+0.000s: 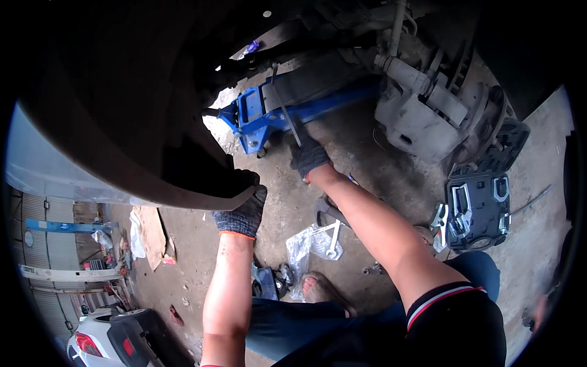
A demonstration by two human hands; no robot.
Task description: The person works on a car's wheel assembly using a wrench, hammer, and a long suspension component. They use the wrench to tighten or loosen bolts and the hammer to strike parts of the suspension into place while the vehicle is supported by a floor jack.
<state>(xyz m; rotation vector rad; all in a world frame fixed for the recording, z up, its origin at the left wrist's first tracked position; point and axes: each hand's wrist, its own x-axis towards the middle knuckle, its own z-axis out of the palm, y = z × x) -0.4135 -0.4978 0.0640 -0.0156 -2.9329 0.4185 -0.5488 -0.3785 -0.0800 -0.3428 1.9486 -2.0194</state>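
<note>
My left hand [243,211], in a dark knitted glove, is closed round the lower edge of the car's fender [177,199]. My right hand [310,158], gloved alike, grips the lower end of a long thin metal bar [285,110]. The bar slants up under the car, in front of a blue floor jack [251,119]; what its dark upper end touches I cannot make out. To the right of my right hand is the exposed brake caliper [416,119] on its hub. The fender's dark inner side fills the upper left.
An open tool case [480,211] with silver puller parts lies at right. Below my right forearm are a hammer head [327,211], a wrench [334,241] and clear plastic bags [299,248]. Cardboard [153,235] lies at left, a white car [101,336] beyond.
</note>
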